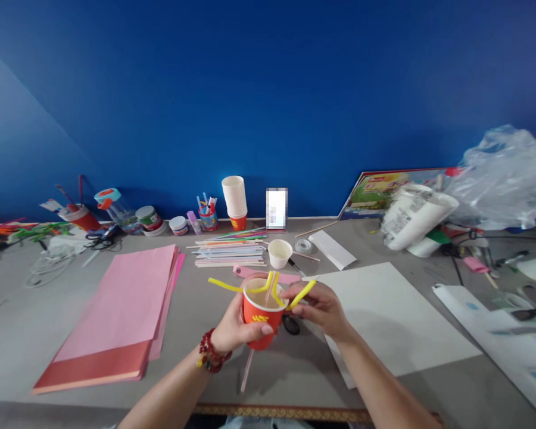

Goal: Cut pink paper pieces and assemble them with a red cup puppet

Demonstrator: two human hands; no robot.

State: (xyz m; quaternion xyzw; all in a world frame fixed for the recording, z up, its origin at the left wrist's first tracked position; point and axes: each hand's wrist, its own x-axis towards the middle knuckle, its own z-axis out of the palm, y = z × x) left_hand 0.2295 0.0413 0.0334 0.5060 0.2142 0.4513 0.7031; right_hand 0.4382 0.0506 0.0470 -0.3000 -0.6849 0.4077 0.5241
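My left hand [237,328] is wrapped round a red paper cup [261,314], held just above the grey table [22,333]. Yellow straw pieces [226,285] stick out of the cup's rim to the left and over its mouth. A pale straw [247,370] pokes out below the cup. My right hand [320,307] pinches another yellow straw piece [302,294] at the cup's right rim. A red bead bracelet [211,353] sits on my left wrist.
Pink and red paper sheets [125,310] lie at left, a white sheet [393,316] at right. Behind the cup are a row of straws [230,250], a small white cup [279,253], stacked cups [234,199], tape [302,245], jars and scissors [99,239]. A plastic bag [500,179] fills the right rear.
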